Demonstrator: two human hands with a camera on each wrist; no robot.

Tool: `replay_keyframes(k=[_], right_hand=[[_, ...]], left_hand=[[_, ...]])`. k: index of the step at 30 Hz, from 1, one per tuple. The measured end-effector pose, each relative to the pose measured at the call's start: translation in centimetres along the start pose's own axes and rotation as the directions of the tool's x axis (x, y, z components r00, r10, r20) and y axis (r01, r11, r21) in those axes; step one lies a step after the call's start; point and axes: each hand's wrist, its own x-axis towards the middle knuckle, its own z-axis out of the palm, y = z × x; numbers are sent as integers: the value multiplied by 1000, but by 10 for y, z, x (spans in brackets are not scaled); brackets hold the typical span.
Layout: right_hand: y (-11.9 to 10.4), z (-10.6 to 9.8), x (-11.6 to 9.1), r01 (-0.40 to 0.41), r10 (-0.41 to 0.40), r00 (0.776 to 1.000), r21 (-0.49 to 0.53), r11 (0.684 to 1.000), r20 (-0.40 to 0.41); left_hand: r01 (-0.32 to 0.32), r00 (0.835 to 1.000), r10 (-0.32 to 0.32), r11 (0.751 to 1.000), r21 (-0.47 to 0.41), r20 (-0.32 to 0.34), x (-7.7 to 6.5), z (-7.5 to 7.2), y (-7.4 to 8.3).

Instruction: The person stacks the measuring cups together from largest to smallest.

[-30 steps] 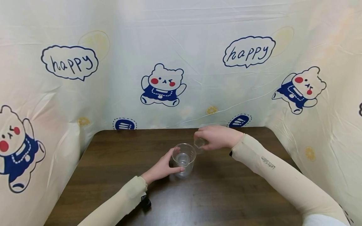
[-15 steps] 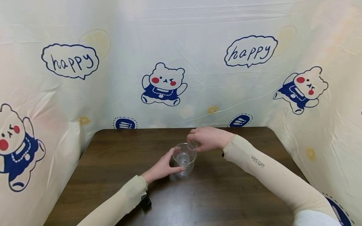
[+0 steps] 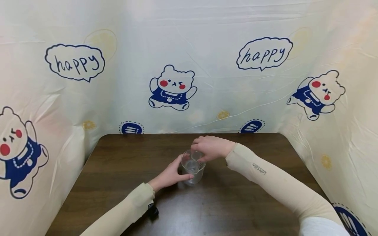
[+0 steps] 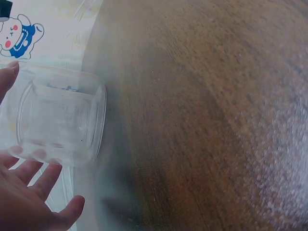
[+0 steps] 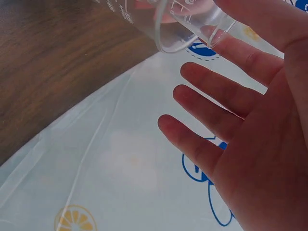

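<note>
A large clear glass beaker stands on the table, and my left hand grips its left side with the thumb at the front. Inside it sits a smaller clear beaker, visible through the wall in the left wrist view. My right hand pinches a small beaker by its rim, between thumb and index finger. That small beaker is partly inside the large one's mouth. White markings show on it in the right wrist view, where the other fingers of my right hand are spread and hold nothing.
The dark wooden table lies under everything. A pale curtain printed with bears and "happy" bubbles hangs behind and on both sides. A small black object shows at the left wrist.
My right hand has moved left and slightly down, bringing the small beaker from beside the large beaker into its mouth. My left hand has kept its grip in place.
</note>
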Motion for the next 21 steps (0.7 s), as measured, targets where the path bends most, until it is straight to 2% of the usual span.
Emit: replay_keyframes(k=[11,21], right_hand=[[0,13,11,1,-1,1000,-26,1000,19],[-1,25,18,-12,15,999,-54,998,43]], left_hand=[[1,1000,-1,1000,-16,-7,0,0,2],[3,1000,-3,1000,9,-2,0,0,2]])
